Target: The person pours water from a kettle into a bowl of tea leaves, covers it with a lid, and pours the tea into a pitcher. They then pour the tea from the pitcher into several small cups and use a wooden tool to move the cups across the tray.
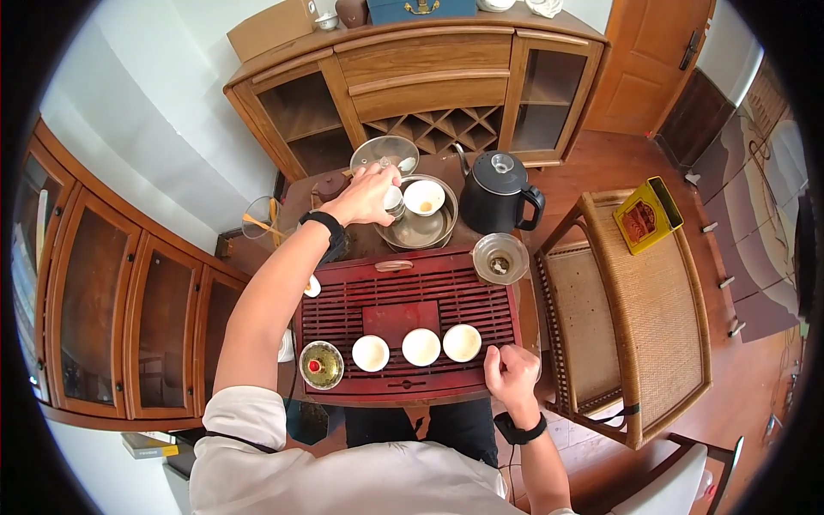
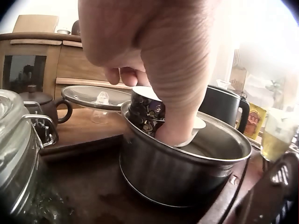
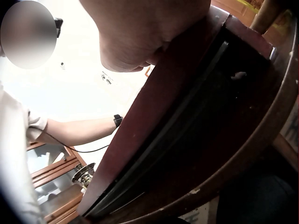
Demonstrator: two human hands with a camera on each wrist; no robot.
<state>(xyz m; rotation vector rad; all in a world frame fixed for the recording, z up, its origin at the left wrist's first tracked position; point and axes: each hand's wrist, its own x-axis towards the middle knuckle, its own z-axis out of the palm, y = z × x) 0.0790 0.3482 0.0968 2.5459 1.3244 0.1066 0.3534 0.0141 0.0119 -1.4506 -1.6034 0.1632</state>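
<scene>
My left hand (image 1: 367,196) reaches over the metal pot (image 2: 177,172), its thumb down inside the rim and its fingers across dark patterned cups (image 2: 147,105), which it grips. A white bowl (image 1: 424,197) also sits in the pot. My right hand (image 1: 513,375), fingers curled and holding nothing, rests at the front right corner of the red slatted tray (image 1: 399,319). Three pale cups stand in a row on that tray: left (image 1: 371,353), middle (image 1: 421,347) and right (image 1: 462,342). At its front left is a bowl of yellowish liquid (image 1: 322,365) with a red item inside.
Right of the pot stands a black kettle (image 1: 498,193); a glass vessel with a strainer (image 1: 499,258) is at the tray's back right. Behind the pot lies a glass lid (image 1: 384,154). A dark teapot (image 2: 39,105) and clasped jar (image 2: 16,154) are at the left. A rattan cart (image 1: 657,318) carries a yellow tin (image 1: 645,216).
</scene>
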